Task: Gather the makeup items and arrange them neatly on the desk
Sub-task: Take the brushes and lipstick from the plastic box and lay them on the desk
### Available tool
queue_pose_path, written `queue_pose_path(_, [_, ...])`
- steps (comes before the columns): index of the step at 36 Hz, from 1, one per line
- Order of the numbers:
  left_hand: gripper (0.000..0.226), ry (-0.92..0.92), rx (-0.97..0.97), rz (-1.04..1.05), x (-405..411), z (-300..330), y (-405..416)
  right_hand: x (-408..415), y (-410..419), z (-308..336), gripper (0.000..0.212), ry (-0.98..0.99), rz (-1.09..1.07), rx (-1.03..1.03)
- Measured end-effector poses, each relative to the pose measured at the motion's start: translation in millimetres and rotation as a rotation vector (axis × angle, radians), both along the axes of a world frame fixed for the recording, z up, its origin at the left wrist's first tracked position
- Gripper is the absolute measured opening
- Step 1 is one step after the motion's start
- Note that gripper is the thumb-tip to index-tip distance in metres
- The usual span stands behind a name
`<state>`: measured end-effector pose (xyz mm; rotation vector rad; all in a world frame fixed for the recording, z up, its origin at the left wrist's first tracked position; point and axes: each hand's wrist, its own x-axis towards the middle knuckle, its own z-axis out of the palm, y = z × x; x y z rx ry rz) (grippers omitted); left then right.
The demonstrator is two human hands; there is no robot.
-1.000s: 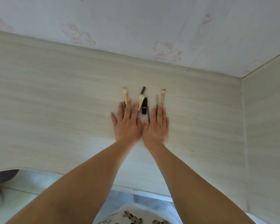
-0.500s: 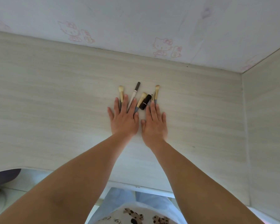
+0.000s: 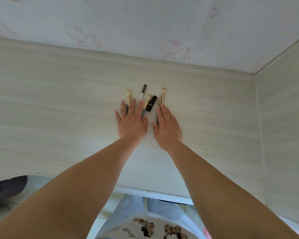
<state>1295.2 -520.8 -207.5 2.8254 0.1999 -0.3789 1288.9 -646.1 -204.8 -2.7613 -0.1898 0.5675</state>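
Several makeup items lie side by side on the pale wooden desk (image 3: 59, 109). From the left: a small cream brush (image 3: 128, 97), a slim pencil with a dark cap (image 3: 141, 94), a wider cream brush (image 3: 148, 101), a black lipstick (image 3: 152, 103), and two thin brushes (image 3: 162, 97). My left hand (image 3: 131, 120) lies flat with straight fingers over the lower ends of the left items. My right hand (image 3: 167, 126) lies flat over the handles of the right brushes. A gap separates my two hands.
A wall with pink cartoon-cat wallpaper (image 3: 171, 48) stands behind the desk. A wooden side panel (image 3: 283, 118) closes the right side. The desk's front edge (image 3: 154, 192) runs above my lap. A dark object (image 3: 5, 188) sits on the floor at the lower left.
My hands have drawn apart from each other. The lipstick and middle brush now tilt to the right, and the pencil has swung out to the left of them.
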Motion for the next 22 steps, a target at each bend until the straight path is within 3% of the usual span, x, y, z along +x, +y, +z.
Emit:
queue_pose_path(8, [0.059,-0.059,-0.008,-0.099,-15.5,22.2,-12.5,-17.8,-23.4,16.8,0.062,-0.007,-0.071,-0.055])
queue_pose_path(16, [0.059,-0.048,0.069,-0.375,-41.7,39.6,-28.3,-47.7,-59.6,33.1,0.067,-0.034,-0.165,-0.196])
queue_pose_path(22, [0.059,-0.022,0.0,-0.571,-64.0,48.6,-44.0,-92.4,-85.9,40.6,0.066,-0.049,-0.31,-0.207])
